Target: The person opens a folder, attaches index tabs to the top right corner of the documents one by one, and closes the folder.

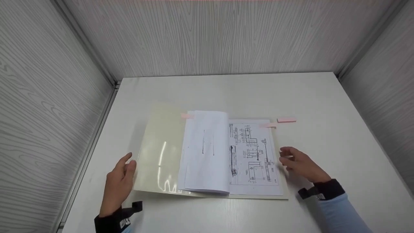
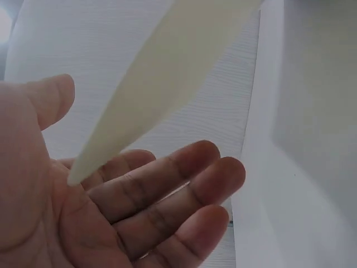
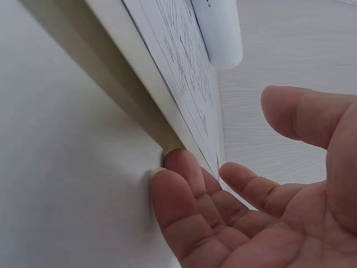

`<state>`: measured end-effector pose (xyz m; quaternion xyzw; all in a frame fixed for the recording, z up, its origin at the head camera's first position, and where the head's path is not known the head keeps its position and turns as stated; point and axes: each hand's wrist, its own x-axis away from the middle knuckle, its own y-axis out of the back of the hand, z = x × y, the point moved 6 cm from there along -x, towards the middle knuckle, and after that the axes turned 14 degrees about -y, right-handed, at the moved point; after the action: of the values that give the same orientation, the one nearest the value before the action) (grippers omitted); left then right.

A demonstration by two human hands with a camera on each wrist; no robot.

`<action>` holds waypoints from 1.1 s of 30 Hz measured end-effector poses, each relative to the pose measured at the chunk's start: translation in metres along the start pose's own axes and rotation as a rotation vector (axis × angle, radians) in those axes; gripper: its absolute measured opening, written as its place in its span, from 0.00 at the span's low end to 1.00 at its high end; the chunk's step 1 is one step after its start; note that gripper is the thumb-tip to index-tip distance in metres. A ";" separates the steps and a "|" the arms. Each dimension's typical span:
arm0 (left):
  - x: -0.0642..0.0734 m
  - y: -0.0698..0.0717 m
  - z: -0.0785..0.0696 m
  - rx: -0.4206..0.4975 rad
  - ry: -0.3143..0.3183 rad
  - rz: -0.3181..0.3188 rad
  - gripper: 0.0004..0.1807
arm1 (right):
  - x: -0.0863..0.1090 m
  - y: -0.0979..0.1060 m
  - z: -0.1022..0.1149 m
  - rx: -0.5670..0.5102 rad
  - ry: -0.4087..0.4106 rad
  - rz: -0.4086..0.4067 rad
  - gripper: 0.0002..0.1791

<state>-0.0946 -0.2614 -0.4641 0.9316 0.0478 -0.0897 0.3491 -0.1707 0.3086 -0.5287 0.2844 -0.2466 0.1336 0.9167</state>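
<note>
A pale cream folder lies opened on the table, its glossy cover turned to the left and slightly raised. White sheets curl over onto that cover. To their right, a page with a technical drawing faces up. My left hand is beside the cover's left edge, thumb and fingers apart; in the left wrist view the cover overlaps the palm. At the folder's right edge, my right hand has loosely bent fingers, with fingertips right at the edge and the thumb held away.
Pink sticky tabs stick out from the turned sheets and from the drawing's top right. A small pink sticky-note pad lies on the white table just beyond the folder. Grey wood-grain panels enclose the back and sides.
</note>
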 end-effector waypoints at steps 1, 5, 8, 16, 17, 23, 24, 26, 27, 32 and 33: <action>0.000 -0.001 -0.001 0.007 -0.010 -0.009 0.35 | 0.000 0.000 0.000 -0.004 -0.002 0.001 0.35; 0.002 0.000 -0.008 0.046 -0.058 -0.060 0.29 | 0.000 0.001 0.000 -0.018 -0.003 0.014 0.37; 0.003 0.003 -0.019 0.070 -0.116 -0.108 0.23 | 0.001 0.003 0.001 -0.023 -0.005 0.021 0.38; 0.003 0.003 -0.065 0.159 -0.386 -0.181 0.18 | -0.004 0.005 0.000 -0.024 0.000 0.033 0.39; 0.003 0.002 -0.072 0.166 -0.430 -0.182 0.18 | -0.005 0.006 0.001 -0.026 0.005 0.034 0.39; 0.002 -0.006 -0.109 0.195 -0.610 -0.159 0.20 | -0.005 0.007 0.004 -0.017 0.019 0.023 0.38; 0.002 -0.008 -0.115 0.204 -0.631 -0.154 0.20 | -0.004 0.007 0.004 -0.015 0.022 0.023 0.38; 0.000 -0.012 -0.125 0.218 -0.667 -0.147 0.20 | -0.004 0.007 0.004 -0.022 0.018 0.021 0.38; -0.001 -0.014 -0.130 0.222 -0.683 -0.140 0.20 | -0.005 0.006 0.004 -0.024 0.015 0.018 0.38; -0.005 -0.026 -0.148 0.247 -0.744 -0.107 0.21 | -0.006 0.005 0.004 -0.022 0.014 0.011 0.37; -0.006 -0.028 -0.151 0.251 -0.759 -0.100 0.21 | -0.005 0.005 0.004 -0.021 0.016 0.011 0.37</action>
<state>-0.0846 -0.1407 -0.3689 0.8643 -0.0507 -0.4491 0.2205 -0.1788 0.3093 -0.5264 0.2721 -0.2421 0.1384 0.9210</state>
